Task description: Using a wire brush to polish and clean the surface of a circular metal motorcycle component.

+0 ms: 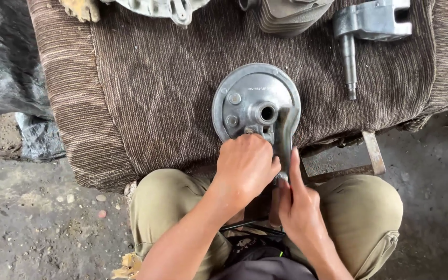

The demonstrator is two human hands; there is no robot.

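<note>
A round grey metal plate [250, 98] with a centre hole and two studs lies on a brown ribbed cloth [151, 88]. A grey metal lever arm [285, 136] runs from its hub toward me. My left hand [245, 167] covers the plate's near edge, fingers curled on a small part that I cannot make out. My right hand [297, 205] touches the lever's near end, index finger stretched up along it.
On the cloth's far edge lie a grey shaft piece [364, 31], a finned cylinder [289, 15] and a cast cover [164, 8]. A rusty metal frame [373, 153] pokes out below the cloth. Dirty concrete floor [32, 218] lies on both sides of my knees.
</note>
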